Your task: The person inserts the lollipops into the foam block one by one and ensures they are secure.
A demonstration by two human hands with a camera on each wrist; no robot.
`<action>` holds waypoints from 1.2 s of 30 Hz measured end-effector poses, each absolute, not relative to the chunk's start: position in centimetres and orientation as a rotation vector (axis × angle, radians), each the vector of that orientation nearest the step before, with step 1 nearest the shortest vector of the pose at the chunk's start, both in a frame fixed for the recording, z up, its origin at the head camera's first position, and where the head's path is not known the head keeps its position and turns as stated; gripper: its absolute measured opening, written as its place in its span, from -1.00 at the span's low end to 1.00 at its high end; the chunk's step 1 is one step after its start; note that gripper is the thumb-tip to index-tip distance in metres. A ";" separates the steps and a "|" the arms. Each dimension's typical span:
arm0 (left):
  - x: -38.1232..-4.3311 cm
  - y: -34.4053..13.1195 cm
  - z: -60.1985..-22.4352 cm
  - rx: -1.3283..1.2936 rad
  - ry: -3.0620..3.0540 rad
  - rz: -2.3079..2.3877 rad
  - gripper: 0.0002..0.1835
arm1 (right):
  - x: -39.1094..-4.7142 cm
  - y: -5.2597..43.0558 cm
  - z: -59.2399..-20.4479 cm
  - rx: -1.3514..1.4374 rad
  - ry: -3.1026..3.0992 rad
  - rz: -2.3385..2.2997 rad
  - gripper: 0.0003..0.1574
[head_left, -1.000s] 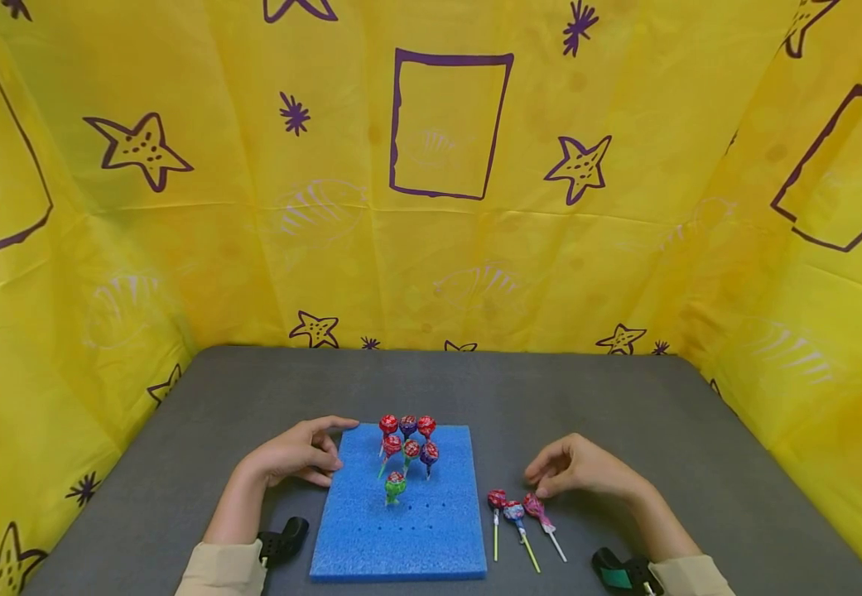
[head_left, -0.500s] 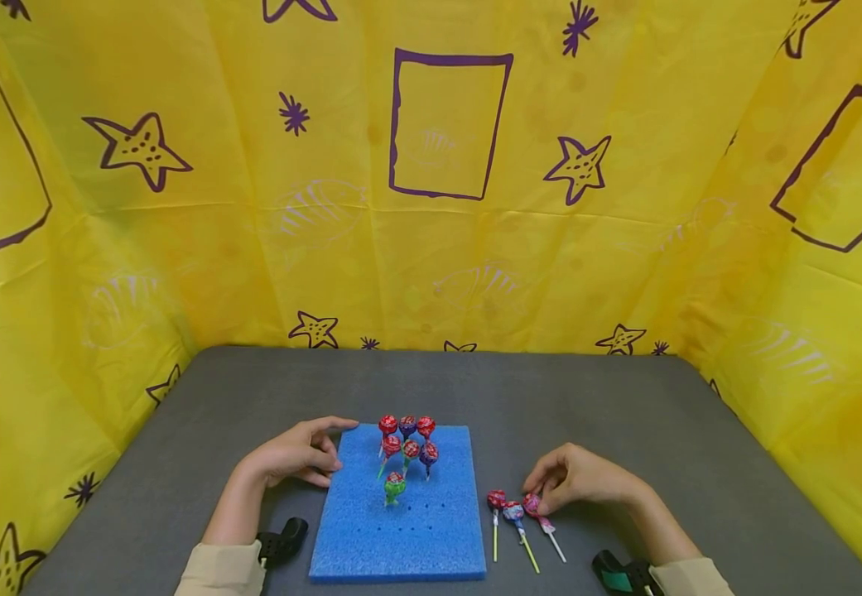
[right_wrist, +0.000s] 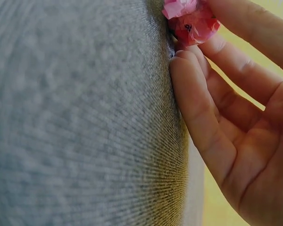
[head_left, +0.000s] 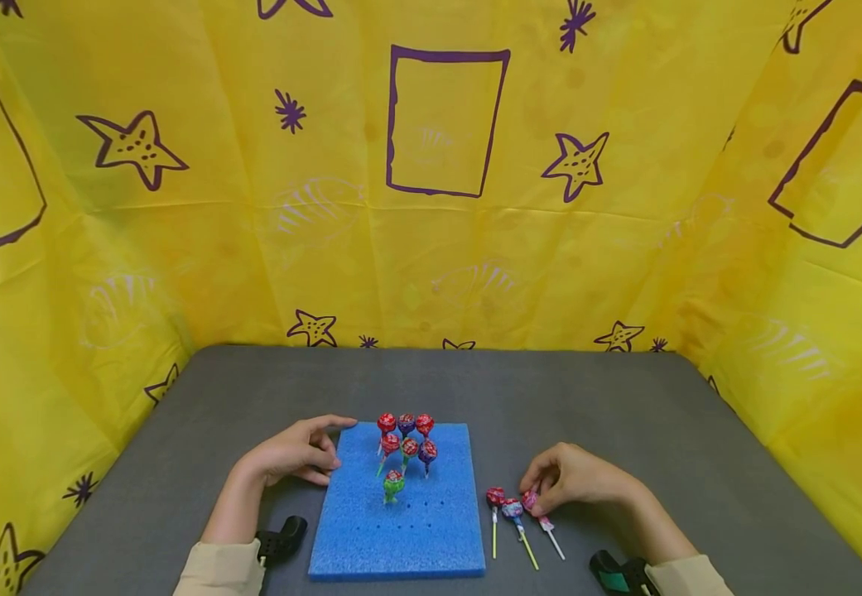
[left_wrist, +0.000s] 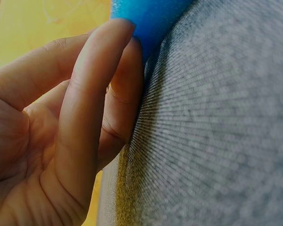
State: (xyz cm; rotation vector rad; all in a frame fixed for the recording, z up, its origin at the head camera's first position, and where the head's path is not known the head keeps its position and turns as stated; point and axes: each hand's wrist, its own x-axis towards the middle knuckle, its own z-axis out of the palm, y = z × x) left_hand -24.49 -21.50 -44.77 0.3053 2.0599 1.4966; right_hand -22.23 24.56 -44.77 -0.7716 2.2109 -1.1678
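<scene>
Against the left edge of a blue foam board rests my left hand. Its index finger reaches the board's far left corner and the thumb touches the side. In the left wrist view the fingertips meet the blue foam. Lollipops stand upright in the board: a green one in front, several red and purple ones behind. To the right, my right hand pinches the wrapped head of a pink lollipop, whose white stick lies on the table. The right wrist view shows the pink wrapper between thumb and fingers.
Left of the pink lollipop lie a red lollipop and a blue-wrapped lollipop. Small holes run in rows across the board's near half. A dark grey table reaches back to a yellow patterned curtain.
My right hand has lowered slightly, and its thumb and fingers have closed round the pink lollipop's head. The left hand stays at the board's edge.
</scene>
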 end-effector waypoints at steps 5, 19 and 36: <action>-24.5 -21.5 -44.8 0.316 2.061 1.498 -0.25 | -22.2 24.6 -44.8 -0.776 2.231 -1.158 -0.68; -24.5 -21.5 -44.8 0.301 2.068 1.496 -0.25 | -22.0 24.7 -44.3 -0.768 2.227 -1.176 -0.71; -24.4 -21.5 -44.9 0.297 2.065 1.500 -0.25 | -22.1 24.8 -43.9 -0.772 2.305 -1.217 -0.72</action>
